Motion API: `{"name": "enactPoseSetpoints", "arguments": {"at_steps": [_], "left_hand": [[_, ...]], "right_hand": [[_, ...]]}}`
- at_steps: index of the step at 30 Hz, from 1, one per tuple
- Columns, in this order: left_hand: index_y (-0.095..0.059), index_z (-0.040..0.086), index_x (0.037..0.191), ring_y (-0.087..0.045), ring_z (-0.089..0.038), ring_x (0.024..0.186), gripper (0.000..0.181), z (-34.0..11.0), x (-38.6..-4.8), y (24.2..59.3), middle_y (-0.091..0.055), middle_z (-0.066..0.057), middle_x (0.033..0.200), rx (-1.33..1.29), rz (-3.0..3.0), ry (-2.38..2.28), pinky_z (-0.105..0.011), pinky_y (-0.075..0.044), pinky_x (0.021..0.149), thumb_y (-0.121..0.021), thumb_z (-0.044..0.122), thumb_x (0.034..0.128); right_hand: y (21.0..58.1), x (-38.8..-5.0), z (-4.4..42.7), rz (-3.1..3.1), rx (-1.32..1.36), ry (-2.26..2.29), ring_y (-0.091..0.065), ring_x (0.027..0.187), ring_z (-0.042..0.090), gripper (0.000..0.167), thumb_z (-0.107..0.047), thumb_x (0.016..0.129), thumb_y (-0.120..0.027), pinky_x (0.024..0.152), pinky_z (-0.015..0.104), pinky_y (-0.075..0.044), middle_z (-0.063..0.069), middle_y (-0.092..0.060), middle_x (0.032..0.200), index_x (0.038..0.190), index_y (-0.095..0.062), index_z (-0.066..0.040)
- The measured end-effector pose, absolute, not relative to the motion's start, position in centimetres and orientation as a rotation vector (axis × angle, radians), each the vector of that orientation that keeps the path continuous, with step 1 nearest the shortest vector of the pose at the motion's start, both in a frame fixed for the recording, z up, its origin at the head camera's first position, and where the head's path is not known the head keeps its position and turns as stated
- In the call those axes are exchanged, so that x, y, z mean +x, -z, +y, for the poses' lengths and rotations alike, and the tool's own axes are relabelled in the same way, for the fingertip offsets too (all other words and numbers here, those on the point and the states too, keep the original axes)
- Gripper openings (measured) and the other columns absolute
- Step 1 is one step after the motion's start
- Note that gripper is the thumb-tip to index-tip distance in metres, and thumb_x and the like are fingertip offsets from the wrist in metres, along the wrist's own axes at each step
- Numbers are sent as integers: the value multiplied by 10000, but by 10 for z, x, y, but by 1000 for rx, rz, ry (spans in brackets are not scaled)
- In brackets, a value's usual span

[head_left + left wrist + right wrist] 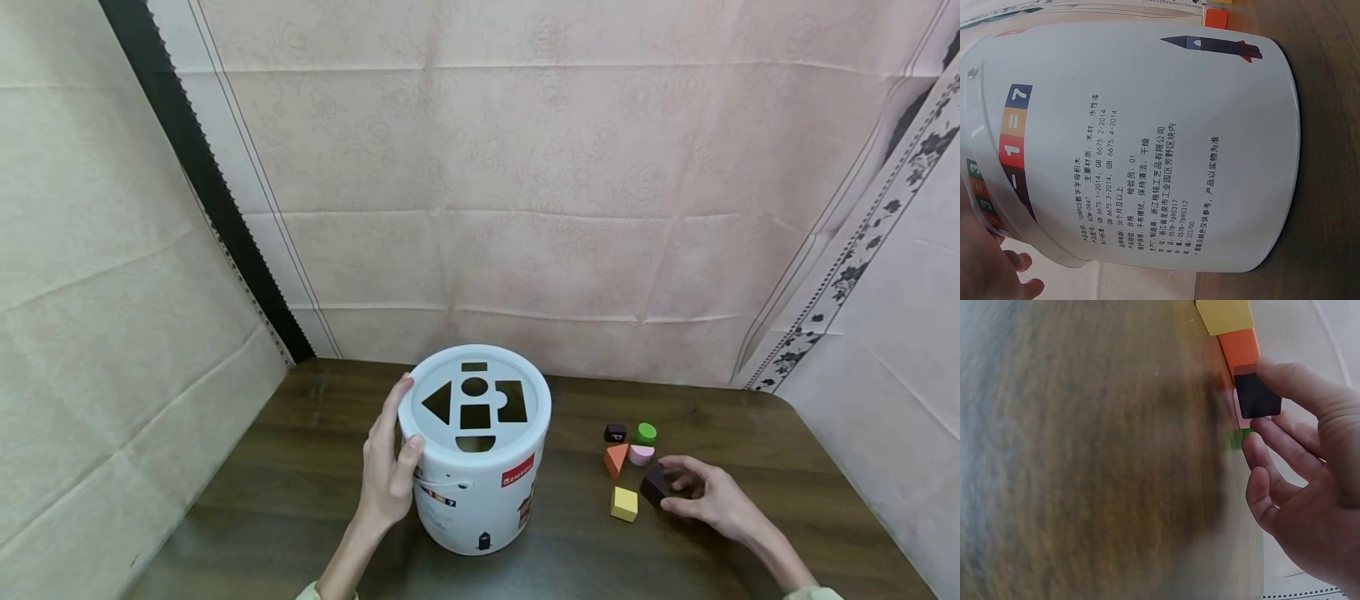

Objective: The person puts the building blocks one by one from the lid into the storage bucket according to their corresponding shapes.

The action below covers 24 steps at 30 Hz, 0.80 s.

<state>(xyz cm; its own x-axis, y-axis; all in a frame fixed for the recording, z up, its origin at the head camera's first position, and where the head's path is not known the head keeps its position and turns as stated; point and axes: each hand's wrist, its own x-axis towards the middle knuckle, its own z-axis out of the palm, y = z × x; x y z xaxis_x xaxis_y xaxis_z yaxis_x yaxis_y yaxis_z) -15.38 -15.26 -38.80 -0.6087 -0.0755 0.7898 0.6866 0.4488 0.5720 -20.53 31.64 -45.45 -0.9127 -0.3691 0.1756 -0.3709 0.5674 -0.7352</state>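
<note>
A white bucket stands upright on the table; its pale lid has several shaped holes. My left hand rests against the bucket's left side near the lid, fingers extended and thumb by the rim. In the left wrist view, printed text covers the bucket wall, and part of the left hand shows at its edge. To the right, my right hand pinches a dark block between thumb and fingers. Close by lie a yellow block and an orange triangular block.
Beyond the dark block are a pink rounded block, a green round block and a small black block. The brown wooden table is bordered by hanging pale cloths at the back and both sides.
</note>
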Motion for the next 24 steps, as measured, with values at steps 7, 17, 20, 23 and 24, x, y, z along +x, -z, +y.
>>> {"name": "enactPoseSetpoints", "arguments": {"at_steps": [7,17,20,23,24], "left_hand": [[-408,35,1517,-509,-284,1289,704,-152,-154,388,-477,-102,1499,-508,-1920,1234,-264,-350,1039,-416,513,1000],[-405,50,1522,-509,-286,1288,692,-152,-153,388,-478,-100,1497,-501,-1930,1239,-285,-354,1040,-419,502,998],[-401,53,1525,-507,-285,1289,691,-153,-154,389,-477,-100,1498,-501,-1931,1240,-292,-357,1040,-416,501,999],[-402,54,1524,-499,-290,1299,680,-153,-154,389,-472,-105,1501,-506,-1925,1239,-295,-352,1048,-420,485,998],[-403,55,1524,-497,-291,1302,677,-153,-154,389,-471,-105,1502,-508,-1924,1238,-293,-350,1050,-422,480,997]], "right_hand": [[449,-203,313,-2697,628,-1301,-600,759,91,486,-92,787,-843,602,280,-476,59,-656,943,1205,-630,33],[434,-202,306,-2701,577,-1289,-579,751,86,487,-88,782,-844,598,273,-470,59,-636,909,1206,-631,25],[429,-202,305,-2705,566,-1283,-578,745,91,490,-103,785,-847,586,274,-464,55,-636,914,1212,-634,11],[425,-202,303,-2712,554,-1280,-578,738,96,493,-121,788,-848,584,275,-463,49,-635,896,1217,-636,0],[423,-202,303,-2714,552,-1279,-577,737,99,496,-125,789,-848,584,276,-462,52,-635,893,1219,-635,1]]}}
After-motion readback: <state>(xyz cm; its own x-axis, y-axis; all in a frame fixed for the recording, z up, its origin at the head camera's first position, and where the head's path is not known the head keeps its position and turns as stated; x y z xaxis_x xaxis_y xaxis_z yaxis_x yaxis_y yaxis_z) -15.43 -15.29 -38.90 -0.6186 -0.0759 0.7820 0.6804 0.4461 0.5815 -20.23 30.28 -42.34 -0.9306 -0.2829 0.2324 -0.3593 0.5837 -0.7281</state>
